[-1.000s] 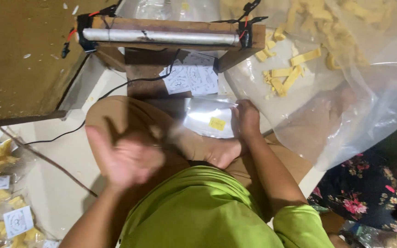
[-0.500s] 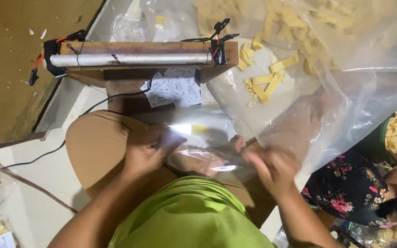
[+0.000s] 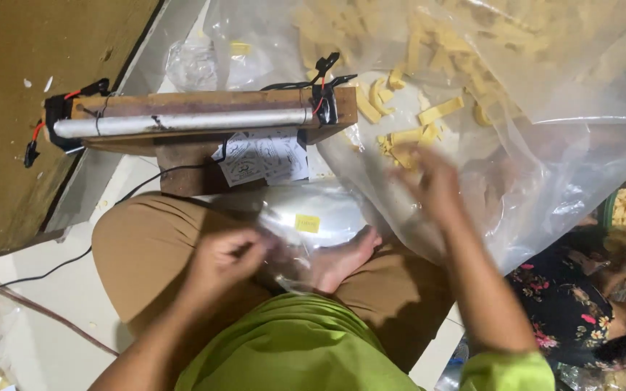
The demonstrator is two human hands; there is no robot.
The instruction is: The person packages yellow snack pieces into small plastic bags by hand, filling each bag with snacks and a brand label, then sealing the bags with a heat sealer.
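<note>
Hands at work over a lap of plastic bags

Left hand (image 3: 220,258) pinches a clear bag (image 3: 306,228) shut; right hand (image 3: 432,181), open, blurred, reaches toward yellow chips (image 3: 407,137) well beyond it.

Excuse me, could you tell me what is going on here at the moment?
A person sits cross-legged on the floor. The left hand pinches a small clear plastic bag over the lap, while the right hand reaches to the yellow snack strips on the big plastic sheet. A wooden bar sealer stands in front.
</note>
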